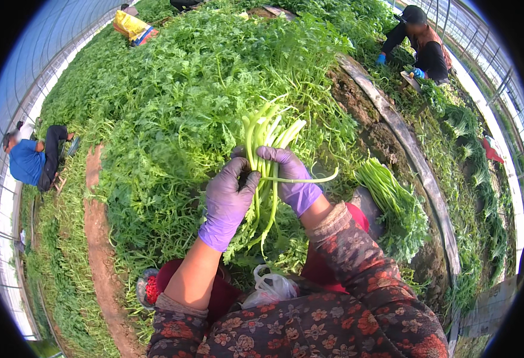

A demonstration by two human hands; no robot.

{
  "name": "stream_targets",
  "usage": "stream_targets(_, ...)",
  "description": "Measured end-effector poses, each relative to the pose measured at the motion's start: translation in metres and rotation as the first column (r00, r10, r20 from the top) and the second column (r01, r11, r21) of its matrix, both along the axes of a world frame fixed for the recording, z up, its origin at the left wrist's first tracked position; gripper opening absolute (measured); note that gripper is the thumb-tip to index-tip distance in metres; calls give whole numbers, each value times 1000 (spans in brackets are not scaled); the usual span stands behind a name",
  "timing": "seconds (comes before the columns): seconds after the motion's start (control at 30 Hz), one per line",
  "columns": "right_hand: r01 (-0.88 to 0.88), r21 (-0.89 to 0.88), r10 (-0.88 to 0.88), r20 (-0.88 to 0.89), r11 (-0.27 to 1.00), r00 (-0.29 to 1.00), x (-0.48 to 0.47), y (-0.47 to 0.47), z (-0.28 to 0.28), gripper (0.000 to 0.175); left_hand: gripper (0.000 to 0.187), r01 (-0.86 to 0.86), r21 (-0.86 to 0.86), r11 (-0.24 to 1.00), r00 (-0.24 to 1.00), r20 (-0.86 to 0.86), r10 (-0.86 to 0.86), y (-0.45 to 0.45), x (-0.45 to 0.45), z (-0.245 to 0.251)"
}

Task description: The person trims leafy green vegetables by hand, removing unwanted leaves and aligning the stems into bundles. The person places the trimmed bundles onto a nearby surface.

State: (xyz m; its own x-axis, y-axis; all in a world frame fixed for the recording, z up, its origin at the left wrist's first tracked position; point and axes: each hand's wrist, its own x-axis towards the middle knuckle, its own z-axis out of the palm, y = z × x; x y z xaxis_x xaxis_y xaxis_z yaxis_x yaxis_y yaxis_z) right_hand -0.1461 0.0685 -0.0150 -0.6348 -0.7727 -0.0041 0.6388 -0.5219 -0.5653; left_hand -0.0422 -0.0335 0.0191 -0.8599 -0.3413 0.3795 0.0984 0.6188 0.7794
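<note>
Purple gloves cover both my hands. My left hand [228, 201] and my right hand [295, 179] grip a small bunch of leafy greens [268, 129] from either side, in front of my lap. Its pale cut stem ends point up and away from me, and its lobed leaves hang below my hands. One loose stem [311, 180] sticks out sideways to the right across my right glove. A larger cut bundle of the same greens [385, 192] lies to the right, stems away from me and leaves towards me. My fingertips are partly hidden behind the stems.
Dense growing greens [168, 121] spread ahead. A weathered strip [387, 116] borders the bed on the right; a bare soil path [98, 250] runs left. A plastic bag [271, 286] rests at my lap. Workers crouch at left [29, 156] and upper right [421, 44]. A yellow sack [132, 27] stands farther off.
</note>
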Motion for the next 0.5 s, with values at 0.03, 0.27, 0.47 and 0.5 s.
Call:
stream_targets(0.03,18,-2,-18,-40,1000,999,0,0,0,42,24,22,-8,1000,1000,-3,-22,0,-1,-1)
stream_targets(0.27,188,119,-171,-144,975,975,9,0,8,35,24,-15,-149,989,999,37,21,-2,-2,-7)
stream_targets(0.47,195,155,-179,-109,969,978,8,3,13,31,26,-52,61,997,994,94,46,-8,-5,-13)
stream_targets(0.5,184,170,-169,-101,968,980,7,3,13,29,24,-49,71,996,994,104,41,-10,-6,-14)
